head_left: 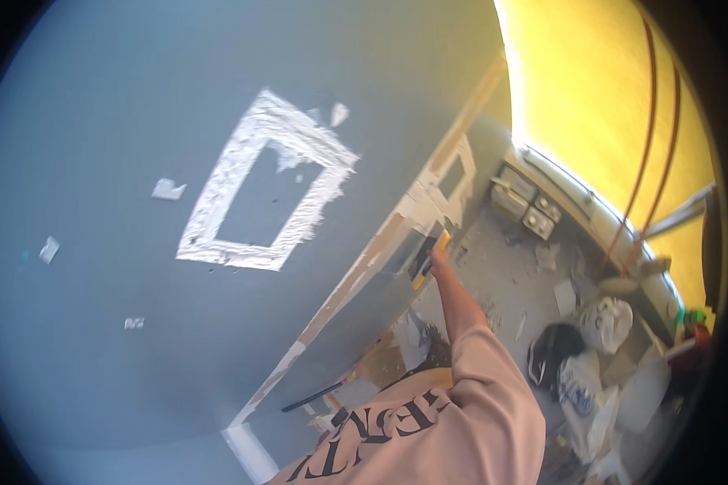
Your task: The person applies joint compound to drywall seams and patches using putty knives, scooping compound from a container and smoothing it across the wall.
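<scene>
one large blue-grey wall (129,105) fills the left and upper middle of the frame. a bright yellow sheet (582,73) takes the upper right, crossed by two dark red lines (649,105). grey, littered floor (493,259) lies right of centre. a pink-beige shirt (493,388) with dark lettering covers the bottom middle. along the wall, a tan strip (349,281) climbs from lower left toward upper right. left of it, above centre, stands a rough white plaster frame (233,182), four-sided and leaning, its inside mostly blue-grey with a white smear near the top. white bags (607,323) and a dark bag (556,356) are heaped at lower right; pale boxes (540,222) are grouped higher up, at the floor's far edge.

the wide yellow-and-dark spatula (423,271) is just right of centre, beside the wall. its long axis slants from lower left to upper right, one yellow end pointing to the upper right, its broad side toward the wall; whether the edge touches is unclear. the right hand (439,263) is closed around it, the forearm reaching up from the lower right. smallest are the scattered white patches (168,189) at left.
</scene>
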Motion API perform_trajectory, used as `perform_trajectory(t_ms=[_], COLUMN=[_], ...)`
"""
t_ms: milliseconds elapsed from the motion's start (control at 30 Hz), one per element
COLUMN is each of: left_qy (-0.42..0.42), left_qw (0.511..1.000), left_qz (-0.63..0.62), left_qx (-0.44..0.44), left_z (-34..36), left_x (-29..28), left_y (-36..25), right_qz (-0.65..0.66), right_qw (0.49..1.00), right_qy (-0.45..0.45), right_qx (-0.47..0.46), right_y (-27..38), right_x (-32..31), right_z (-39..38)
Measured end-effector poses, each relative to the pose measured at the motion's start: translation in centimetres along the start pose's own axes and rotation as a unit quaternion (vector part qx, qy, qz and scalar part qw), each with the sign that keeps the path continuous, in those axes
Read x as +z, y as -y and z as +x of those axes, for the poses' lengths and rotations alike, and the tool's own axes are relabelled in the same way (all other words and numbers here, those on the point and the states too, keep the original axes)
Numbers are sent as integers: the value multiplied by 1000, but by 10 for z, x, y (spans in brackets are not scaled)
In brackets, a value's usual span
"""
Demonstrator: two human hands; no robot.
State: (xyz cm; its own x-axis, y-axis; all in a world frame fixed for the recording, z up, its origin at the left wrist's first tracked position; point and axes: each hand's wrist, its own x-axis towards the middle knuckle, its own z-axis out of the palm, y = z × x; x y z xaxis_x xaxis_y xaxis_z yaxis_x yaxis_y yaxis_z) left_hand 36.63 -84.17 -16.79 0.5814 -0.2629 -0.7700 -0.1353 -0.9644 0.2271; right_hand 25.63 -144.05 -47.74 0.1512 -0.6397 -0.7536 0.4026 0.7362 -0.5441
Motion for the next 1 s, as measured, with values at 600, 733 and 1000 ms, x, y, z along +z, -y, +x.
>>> perform_trajectory(t_ms=[600, 733, 1000], left_qy=[-81, -88, -89], left_qw=[991, 978, 978], left_qz=[-57, -185, -180], left_qx=[87, 32, 51], left_z=[18, 19, 18], left_x=[59, 76, 104], left_y=[50, 27, 38], right_qz=[-174, -207, -167], right_qw=[882, 799, 746], right_qy=[208, 105, 158], right_qx=[-386, -555, -625], right_y=[197, 318, 237], right_x=[108, 136, 181], right_z=[-327, -330, -358])
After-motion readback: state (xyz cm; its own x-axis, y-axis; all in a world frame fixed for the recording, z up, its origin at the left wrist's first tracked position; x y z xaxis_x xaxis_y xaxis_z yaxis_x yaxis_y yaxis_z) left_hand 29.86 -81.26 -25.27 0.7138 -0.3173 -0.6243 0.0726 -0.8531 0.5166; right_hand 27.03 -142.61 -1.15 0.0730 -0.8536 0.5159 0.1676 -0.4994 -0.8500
